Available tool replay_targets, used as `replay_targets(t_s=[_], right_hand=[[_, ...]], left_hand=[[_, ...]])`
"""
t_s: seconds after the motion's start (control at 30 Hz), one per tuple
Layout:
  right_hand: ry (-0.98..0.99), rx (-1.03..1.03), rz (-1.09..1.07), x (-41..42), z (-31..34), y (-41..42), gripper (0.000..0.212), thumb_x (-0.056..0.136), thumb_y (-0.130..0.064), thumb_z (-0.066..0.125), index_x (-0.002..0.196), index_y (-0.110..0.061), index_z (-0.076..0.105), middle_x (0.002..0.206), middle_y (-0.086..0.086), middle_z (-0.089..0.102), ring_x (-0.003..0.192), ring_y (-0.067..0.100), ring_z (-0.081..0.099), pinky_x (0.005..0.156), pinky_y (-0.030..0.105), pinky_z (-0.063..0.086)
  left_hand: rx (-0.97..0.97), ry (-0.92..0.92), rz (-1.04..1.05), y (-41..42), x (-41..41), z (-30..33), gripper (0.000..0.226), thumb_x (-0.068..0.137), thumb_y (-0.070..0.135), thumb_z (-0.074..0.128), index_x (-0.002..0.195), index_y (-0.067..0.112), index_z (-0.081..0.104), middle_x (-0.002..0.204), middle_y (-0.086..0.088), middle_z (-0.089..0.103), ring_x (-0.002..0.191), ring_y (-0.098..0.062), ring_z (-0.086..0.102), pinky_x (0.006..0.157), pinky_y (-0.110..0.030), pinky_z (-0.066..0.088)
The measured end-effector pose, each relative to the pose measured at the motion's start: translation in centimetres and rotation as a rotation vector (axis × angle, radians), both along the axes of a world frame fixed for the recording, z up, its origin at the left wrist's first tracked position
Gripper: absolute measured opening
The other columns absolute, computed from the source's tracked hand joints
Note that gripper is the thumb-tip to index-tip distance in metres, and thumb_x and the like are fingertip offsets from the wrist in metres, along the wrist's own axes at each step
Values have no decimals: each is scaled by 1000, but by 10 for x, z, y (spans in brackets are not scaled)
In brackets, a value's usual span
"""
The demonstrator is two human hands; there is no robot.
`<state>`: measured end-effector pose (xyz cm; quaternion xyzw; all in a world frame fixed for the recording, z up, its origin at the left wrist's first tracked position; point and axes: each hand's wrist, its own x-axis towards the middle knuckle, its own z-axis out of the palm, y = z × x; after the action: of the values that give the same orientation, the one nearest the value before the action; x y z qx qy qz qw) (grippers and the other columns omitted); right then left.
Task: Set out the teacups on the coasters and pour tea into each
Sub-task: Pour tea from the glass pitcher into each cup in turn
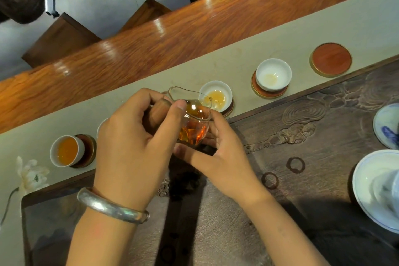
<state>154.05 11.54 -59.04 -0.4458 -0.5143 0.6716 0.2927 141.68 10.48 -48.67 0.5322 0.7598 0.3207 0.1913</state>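
My left hand [133, 136] grips the wooden handle of a glass pitcher [194, 121] of amber tea. My right hand [218, 149] cups the pitcher's base from below. The pitcher tilts with its spout over a white teacup [217, 95] that holds a little pale tea and sits on a coaster. At the left, a teacup [67, 150] nearly full of amber tea rests on its coaster [87, 151]. To the right, another cup [273, 74] with a trace of tea sits on a coaster. The far right coaster [331, 59] is bare. Another cup's rim [101, 125] peeks from behind my left hand.
The cups stand on a beige runner [237, 56] along a wooden counter. A dark carved tea tray [302, 136] lies below my hands. Blue-and-white porcelain bowls [375, 188] sit at the right edge. A white flower [30, 174] lies at the left.
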Motion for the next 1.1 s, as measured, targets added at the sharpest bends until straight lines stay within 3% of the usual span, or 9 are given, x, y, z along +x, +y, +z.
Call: replay_targets(t_s=[1.1], right_hand=[[-17,-35,21,1,-6,0,85,67,-57,85,143,-42,49,134,-13,69,126,7,65,110,40,53]], left_hand=[[-12,12,8,6,4,2,25,86,45,57,71,25,56,66,17,54,60,-7,52,52,-11,36]])
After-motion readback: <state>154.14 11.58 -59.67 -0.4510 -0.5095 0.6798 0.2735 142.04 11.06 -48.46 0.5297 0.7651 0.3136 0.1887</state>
